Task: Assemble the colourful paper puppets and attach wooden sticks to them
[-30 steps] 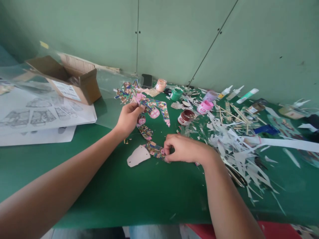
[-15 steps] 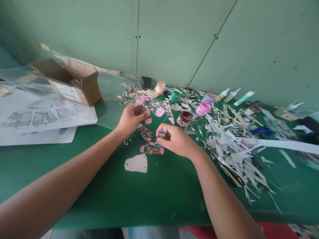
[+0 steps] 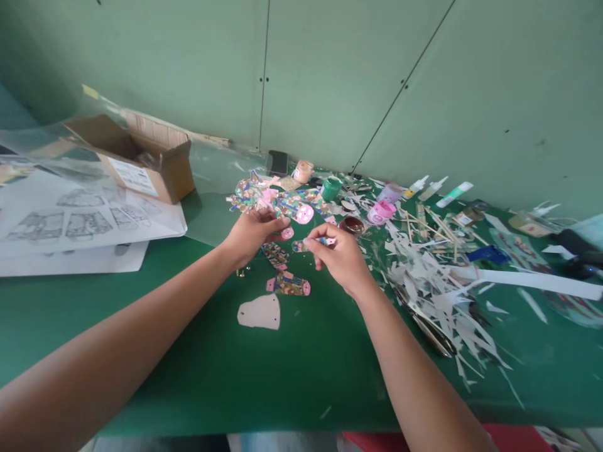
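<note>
My left hand (image 3: 252, 231) pinches the large painted cut-out figure (image 3: 282, 202), holding it just above the green table (image 3: 198, 351). A small colourful cut-out piece (image 3: 301, 245) is pinched in the fingers of my right hand (image 3: 340, 253), close beside the left hand. Below the hands, two more painted pieces (image 3: 288, 284) lie flat on the table. A blank pale card shape (image 3: 260, 312) lies a little nearer to me.
Paint pots (image 3: 379, 211), glue tubes (image 3: 453, 193), wooden sticks and a heap of white paper scraps (image 3: 443, 276) cover the right side. Scissors (image 3: 426, 326) lie among the scraps. A cardboard box (image 3: 141, 160), printed sheets (image 3: 75, 216) and clear film sit at left.
My right hand has lifted off the pieces on the table and moved up toward the left hand, carrying a small piece. The left hand has stayed on the large figure.
</note>
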`<state>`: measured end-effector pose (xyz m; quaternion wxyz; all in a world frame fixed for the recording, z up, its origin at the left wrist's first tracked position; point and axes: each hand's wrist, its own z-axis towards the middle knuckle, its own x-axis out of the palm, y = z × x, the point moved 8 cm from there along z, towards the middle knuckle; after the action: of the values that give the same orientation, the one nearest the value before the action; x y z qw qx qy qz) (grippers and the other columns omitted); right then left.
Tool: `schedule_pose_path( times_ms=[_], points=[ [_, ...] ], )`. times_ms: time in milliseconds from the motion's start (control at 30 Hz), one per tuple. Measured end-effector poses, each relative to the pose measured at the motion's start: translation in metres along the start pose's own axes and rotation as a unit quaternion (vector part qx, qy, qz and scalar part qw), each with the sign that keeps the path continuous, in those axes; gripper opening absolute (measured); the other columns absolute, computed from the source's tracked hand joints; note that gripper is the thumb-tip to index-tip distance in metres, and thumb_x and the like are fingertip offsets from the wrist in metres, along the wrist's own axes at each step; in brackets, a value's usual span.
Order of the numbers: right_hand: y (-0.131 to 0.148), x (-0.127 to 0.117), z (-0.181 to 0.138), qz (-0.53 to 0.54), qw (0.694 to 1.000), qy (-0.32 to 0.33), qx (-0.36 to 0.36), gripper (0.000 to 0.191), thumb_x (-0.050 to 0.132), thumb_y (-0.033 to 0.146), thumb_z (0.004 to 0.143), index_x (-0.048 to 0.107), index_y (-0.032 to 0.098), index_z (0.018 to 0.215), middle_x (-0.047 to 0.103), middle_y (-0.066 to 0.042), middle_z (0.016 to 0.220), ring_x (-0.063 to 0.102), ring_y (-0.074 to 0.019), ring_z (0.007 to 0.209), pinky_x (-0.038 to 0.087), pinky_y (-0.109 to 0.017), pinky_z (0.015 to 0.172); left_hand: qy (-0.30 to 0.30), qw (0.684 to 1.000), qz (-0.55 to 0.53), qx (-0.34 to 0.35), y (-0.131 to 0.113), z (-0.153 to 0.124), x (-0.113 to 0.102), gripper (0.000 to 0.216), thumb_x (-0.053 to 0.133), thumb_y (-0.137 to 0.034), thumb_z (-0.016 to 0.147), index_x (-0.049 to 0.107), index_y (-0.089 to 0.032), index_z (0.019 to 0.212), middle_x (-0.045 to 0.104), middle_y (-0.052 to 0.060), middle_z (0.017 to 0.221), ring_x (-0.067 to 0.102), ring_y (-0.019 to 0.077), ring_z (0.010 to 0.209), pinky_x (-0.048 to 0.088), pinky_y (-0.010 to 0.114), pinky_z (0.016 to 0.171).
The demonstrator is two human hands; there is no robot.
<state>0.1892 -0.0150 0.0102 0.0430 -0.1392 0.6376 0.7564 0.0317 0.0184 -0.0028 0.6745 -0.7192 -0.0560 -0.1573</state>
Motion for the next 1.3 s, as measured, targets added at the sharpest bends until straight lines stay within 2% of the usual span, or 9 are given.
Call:
schedule_pose_path(
  times_ms=[133, 267, 467, 700, 933, 1067, 1300],
  points=[
    [-0.005, 0.003, 0.0, 0.052, 0.998, 0.002, 0.021, 0.037, 0.075, 0.05, 0.068, 0.052, 0.021, 0.074, 0.058, 0.006, 0.057, 0.052, -0.0092, 0.045, 0.043, -0.021, 0.043, 0.001, 0.999, 0.038, 0.008, -0.003, -0.002, 0.001, 0.039, 0.086, -0.037, 0.057, 0.058, -0.014, 0.07, 0.055, -0.003, 0.068, 0.056, 0.0105, 0.065, 0.054, 0.025, 0.054],
    [-0.007, 0.007, -0.001, 0.064, 0.997, 0.018, 0.036, 0.04, 0.078, 0.05, 0.064, 0.051, 0.021, 0.071, 0.064, 0.002, 0.06, 0.055, -0.0095, 0.047, 0.042, -0.02, 0.043, 0.007, 0.997, 0.071, 0.015, -0.004, -0.004, 0.002, 0.04, 0.084, -0.042, 0.059, 0.059, -0.014, 0.072, 0.056, -0.001, 0.069, 0.057, 0.0109, 0.065, 0.052, 0.022, 0.049],
    [-0.008, 0.002, -0.001, 0.05, 0.998, -0.005, 0.046, 0.04, 0.076, 0.052, 0.066, 0.05, 0.021, 0.07, 0.066, 0.001, 0.058, 0.055, -0.01, 0.045, 0.043, -0.022, 0.044, 0.061, 0.996, 0.067, -0.016, 0.003, -0.008, 0.013, 0.035, 0.08, -0.042, 0.065, 0.059, -0.016, 0.074, 0.057, -0.003, 0.065, 0.06, 0.0112, 0.061, 0.057, 0.027, 0.054],
    [-0.011, -0.001, 0.001, 0.034, 0.998, -0.018, 0.048, 0.039, 0.075, 0.052, 0.067, 0.051, 0.021, 0.071, 0.066, 0.001, 0.058, 0.054, -0.0102, 0.043, 0.042, -0.022, 0.044, 0.115, 0.992, 0.041, -0.016, 0.009, -0.005, 0.018, 0.029, 0.082, -0.026, 0.062, 0.056, -0.014, 0.069, 0.061, -0.001, 0.068, 0.066, 0.0126, 0.069, 0.058, 0.025, 0.062],
    [-0.015, 0.001, 0.001, 0.03, 0.997, 0.001, 0.064, 0.032, 0.071, 0.045, 0.072, 0.062, 0.018, 0.088, 0.069, 0.0, 0.062, 0.052, -0.0086, 0.043, 0.043, -0.022, 0.045, 0.097, 0.995, 0.033, -0.008, 0.009, -0.002, 0.015, 0.029, 0.082, -0.02, 0.06, 0.054, -0.015, 0.068, 0.056, -0.004, 0.065, 0.064, 0.0111, 0.067, 0.058, 0.025, 0.061],
    [-0.016, 0.002, 0.001, 0.022, 0.998, 0.008, 0.064, 0.029, 0.069, 0.043, 0.073, 0.064, 0.017, 0.085, 0.069, -0.001, 0.062, 0.052, -0.0082, 0.044, 0.043, -0.021, 0.045, 0.086, 0.996, 0.025, -0.017, 0.008, -0.003, 0.015, 0.031, 0.082, -0.02, 0.059, 0.053, -0.015, 0.069, 0.057, -0.004, 0.064, 0.064, 0.0114, 0.065, 0.058, 0.025, 0.06],
    [-0.015, 0.005, 0.0, 0.014, 0.997, 0.031, 0.064, 0.025, 0.069, 0.041, 0.071, 0.062, 0.019, 0.08, 0.065, 0.001, 0.056, 0.054, -0.0097, 0.044, 0.045, -0.023, 0.045, 0.029, 0.999, 0.019, -0.023, 0.004, -0.004, 0.009, 0.03, 0.083, -0.022, 0.059, 0.059, -0.014, 0.074, 0.064, -0.001, 0.07, 0.064, 0.011, 0.062, 0.057, 0.026, 0.06]
  ],
)
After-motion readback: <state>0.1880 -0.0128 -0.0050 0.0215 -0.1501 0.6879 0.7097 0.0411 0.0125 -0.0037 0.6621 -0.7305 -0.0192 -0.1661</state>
